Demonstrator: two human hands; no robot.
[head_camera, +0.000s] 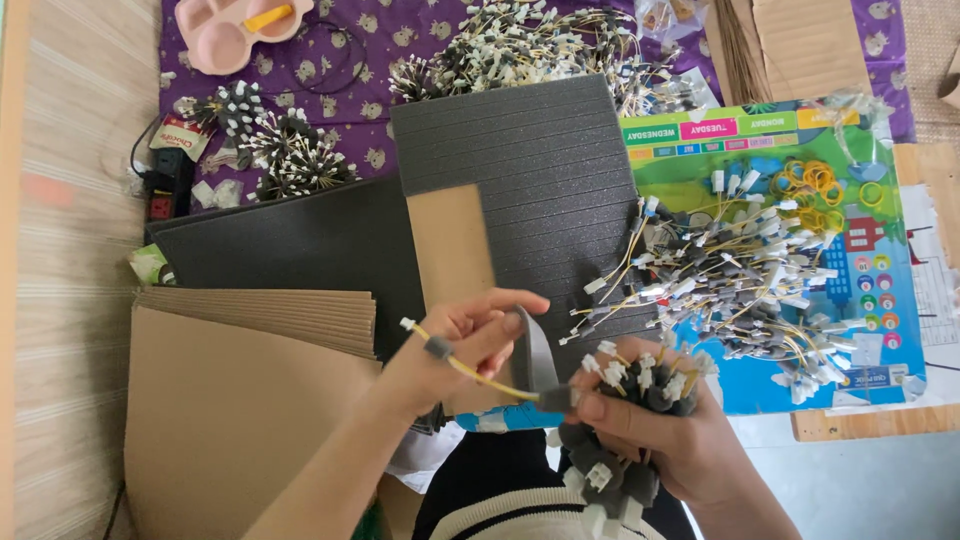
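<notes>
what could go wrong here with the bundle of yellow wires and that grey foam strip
1. The right hand clutches a thick bundle of yellow wires with white plugs and grey foam sleeves; it looks overfull, so pieces may slip out.
2. The left hand holds one yellow wire and a grey foam strip together; the strip could drop.
3. The loose pile of wires on the colourful poster may tangle.

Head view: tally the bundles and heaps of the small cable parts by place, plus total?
Tied bundles on the purple cloth: 3
Loose heap at the top of the foam sheet: 1
Loose heap on the coloured chart: 1
Bunch in the right hand: 1
Single cable in the left hand: 1
Total: 7
</notes>
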